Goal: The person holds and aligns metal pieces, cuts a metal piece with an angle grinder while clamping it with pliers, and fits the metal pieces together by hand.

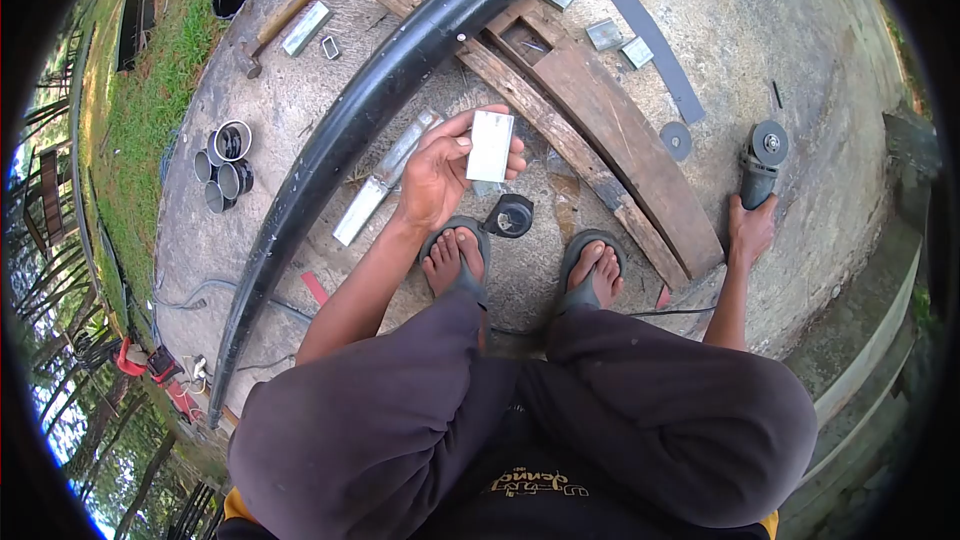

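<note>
Metal piece (491, 145) in left hand (436, 180), grinder (760, 176) in right hand (752, 230).

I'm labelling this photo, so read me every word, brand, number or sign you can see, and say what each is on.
Nothing can be read with certainty.
Yellow lettering on the dark shirt: too blurred to read.
Tape measure: any marking too small to read.
Angle grinder in the right hand: no legible text.

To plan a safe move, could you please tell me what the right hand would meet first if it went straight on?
Beyond the angle grinder it holds, the right hand would likely meet the thin dark piece on the concrete, though depth is unclear.
</note>
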A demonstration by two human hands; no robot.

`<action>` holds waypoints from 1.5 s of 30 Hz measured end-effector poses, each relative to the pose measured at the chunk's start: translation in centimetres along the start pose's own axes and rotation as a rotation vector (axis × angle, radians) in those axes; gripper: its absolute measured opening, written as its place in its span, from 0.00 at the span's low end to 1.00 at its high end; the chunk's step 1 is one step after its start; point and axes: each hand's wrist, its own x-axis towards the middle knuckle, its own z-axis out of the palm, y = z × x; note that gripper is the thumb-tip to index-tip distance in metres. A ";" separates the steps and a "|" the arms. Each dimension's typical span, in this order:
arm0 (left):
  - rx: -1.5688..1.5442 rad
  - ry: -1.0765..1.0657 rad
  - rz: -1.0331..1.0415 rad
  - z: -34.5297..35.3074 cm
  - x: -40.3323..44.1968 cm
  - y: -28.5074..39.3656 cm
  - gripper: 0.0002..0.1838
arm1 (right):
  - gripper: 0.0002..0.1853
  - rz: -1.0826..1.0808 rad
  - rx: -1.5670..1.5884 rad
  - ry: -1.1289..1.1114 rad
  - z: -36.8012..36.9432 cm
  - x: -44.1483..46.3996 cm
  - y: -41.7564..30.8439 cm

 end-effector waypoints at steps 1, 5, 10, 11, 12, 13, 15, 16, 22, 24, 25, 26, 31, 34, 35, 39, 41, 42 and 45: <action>-0.007 -0.008 -0.010 0.6 -0.2 0.1 0.35 | 0.36 0.005 -0.002 0.003 -0.2 0.0 -0.1; 0.086 0.010 -0.001 1.7 -0.7 -0.1 0.33 | 0.40 -0.057 0.035 0.040 0.7 0.3 1.3; 0.340 0.234 0.053 0.9 -1.7 0.2 0.27 | 0.39 -0.223 0.291 0.335 0.8 -0.1 1.6; 0.368 0.285 0.060 0.6 -2.1 0.4 0.26 | 0.37 -0.267 0.318 0.389 0.2 -0.3 1.2; 0.397 0.338 0.070 0.2 -2.6 0.6 0.25 | 0.35 -0.312 0.348 0.444 -0.6 -0.5 0.3; 0.426 0.392 0.080 -0.2 -3.1 0.9 0.25 | 0.33 -0.358 0.377 0.498 -1.5 -1.0 -0.8; 0.433 0.442 0.100 -1.5 -4.0 1.0 0.23 | 0.28 -0.560 0.433 0.503 -3.2 -2.0 -4.4; 0.451 0.463 0.083 -1.9 -4.5 1.2 0.22 | 0.25 -0.660 0.457 0.505 -3.8 -2.8 -6.6; 0.473 0.586 0.027 -2.0 -6.1 1.5 0.17 | 0.16 -1.287 0.705 -0.135 -4.2 -12.2 -20.0; 0.505 0.622 0.015 -1.4 -6.2 1.4 0.16 | 0.17 -1.387 0.678 -0.312 -3.4 -14.6 -22.2; 0.495 0.618 0.031 -1.3 -6.3 1.2 0.16 | 0.18 -1.408 0.651 -0.331 -2.8 -15.4 -22.9; 0.486 0.613 0.047 -1.3 -6.4 1.0 0.16 | 0.18 -1.429 0.624 -0.348 -2.2 -16.0 -23.7; 0.496 0.572 0.091 -1.7 -6.0 0.3 0.18 | 0.18 -1.479 0.474 -0.273 -0.2 -17.8 -26.9; 0.494 0.531 0.098 -2.1 -5.3 -0.1 0.21 | 0.15 -1.557 0.341 -0.343 -0.4 -17.6 -28.0; 0.514 0.523 0.103 -2.1 -4.9 0.0 0.21 | 0.14 -1.570 0.334 -0.315 -0.3 -17.6 -28.1; 0.558 0.463 0.138 -1.1 -2.8 -0.3 0.21 | 0.12 -1.567 0.391 -0.243 0.3 -17.7 -27.4; 0.606 0.434 0.198 -0.8 -1.3 -1.0 0.20 | 0.13 -1.557 0.358 -0.283 -0.4 -17.6 -27.3; 0.637 0.414 0.204 -0.6 -0.4 -0.9 0.22 | 0.11 -1.578 0.327 -0.259 -0.1 -17.5 -27.4; 0.614 0.368 0.248 1.4 1.7 -1.0 0.23 | 0.11 -1.576 0.309 -0.156 0.0 -16.7 -26.6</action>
